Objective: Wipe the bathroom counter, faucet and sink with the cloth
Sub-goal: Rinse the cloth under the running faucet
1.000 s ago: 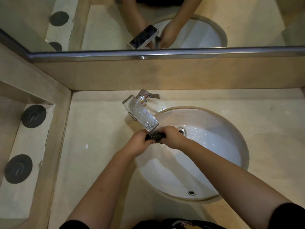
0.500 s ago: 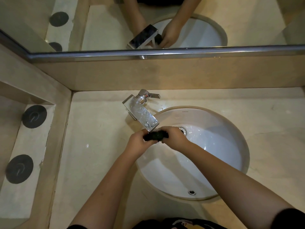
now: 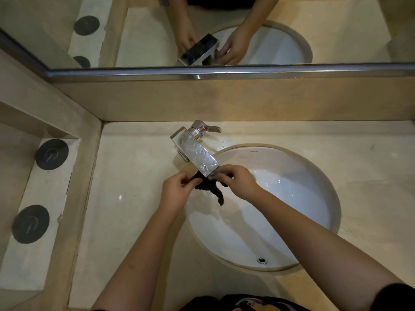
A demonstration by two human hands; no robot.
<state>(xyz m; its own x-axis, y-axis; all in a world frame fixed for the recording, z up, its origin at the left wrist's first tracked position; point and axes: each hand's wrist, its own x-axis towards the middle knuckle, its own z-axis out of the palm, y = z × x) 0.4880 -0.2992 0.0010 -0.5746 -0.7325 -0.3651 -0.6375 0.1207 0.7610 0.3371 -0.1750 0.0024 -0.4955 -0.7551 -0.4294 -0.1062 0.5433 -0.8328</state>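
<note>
Left hand [image 3: 177, 191], at centre frame, pinches one end of the cloth [image 3: 208, 187] with curled fingers. The cloth sits directly under the outlet of the faucet [image 3: 195, 153], above the left edge of the sink [image 3: 292, 221]. Right hand [image 3: 240, 182], just beside it, pinches the opposite end between thumb and fingertips.

Change: half a second earlier, both fists were closed tight on a compact, bunched wad. The hands now stand slightly apart, the wad has loosened, and one tail hangs down toward the basin. Judgement: wringing appears to be finished and the cloth is being opened for use. Wiping of the tabletop [image 3: 134, 198], faucet and sink is not yet under way.

Materials, left to right:
- Two dark round discs [image 3: 51, 154] lie flat on a pale recessed ledge at the left edge of the frame.
- The tabletop is beige polished stone, smooth, with faint glints.
- The faucet is chromed metal with a flat rectangular spout beaded with droplets and a single lever at its rear.
- The cloth is black, soft and limp, apparently damp.
- The sink is a white glazed oval, undermounted, wet toward its upper right wall.
</note>
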